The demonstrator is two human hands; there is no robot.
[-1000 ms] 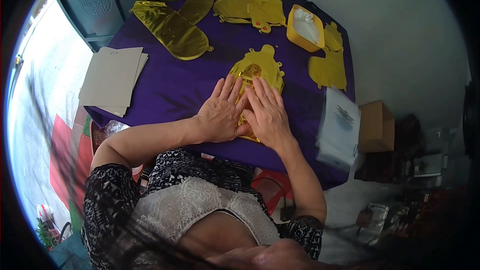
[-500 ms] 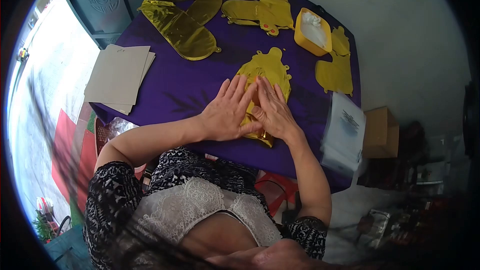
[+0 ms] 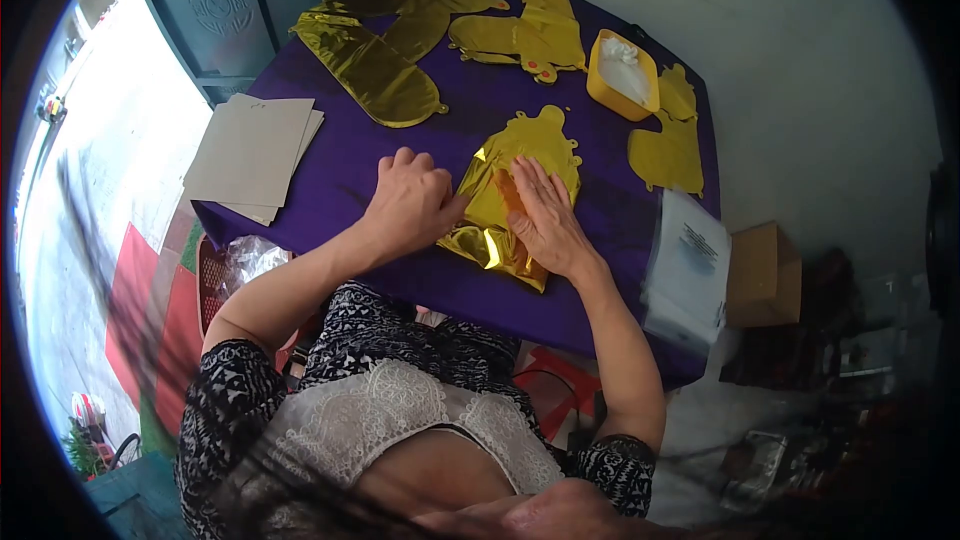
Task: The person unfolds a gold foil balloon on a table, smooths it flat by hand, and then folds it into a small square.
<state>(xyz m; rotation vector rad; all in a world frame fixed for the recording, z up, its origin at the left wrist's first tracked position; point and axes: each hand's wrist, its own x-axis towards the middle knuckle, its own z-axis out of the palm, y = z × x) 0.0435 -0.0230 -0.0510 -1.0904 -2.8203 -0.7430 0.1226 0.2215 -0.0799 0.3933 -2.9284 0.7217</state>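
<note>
A crumpled gold foil balloon (image 3: pixel 540 145) lies flat on the purple tablecloth (image 3: pixel 330 175) in front of me. My right hand (image 3: pixel 545 220) rests flat on its middle, fingers spread and pressing down. My left hand (image 3: pixel 410 202) sits just left of the foil with fingers curled, its thumb side touching the foil's folded left edge. The near part of the foil is folded over and wrinkled.
More flat gold foil balloons (image 3: pixel 375 65) lie at the table's far side and right edge. A yellow tub (image 3: pixel 622 75) with white contents stands at the far right. Grey card sheets (image 3: pixel 255 150) overhang the left edge; clear plastic bags (image 3: pixel 688 265) hang off the right.
My left hand has slid off the foil to its left side and curled its fingers. The foil's left edge is now folded over. My right hand stays pressed on the foil.
</note>
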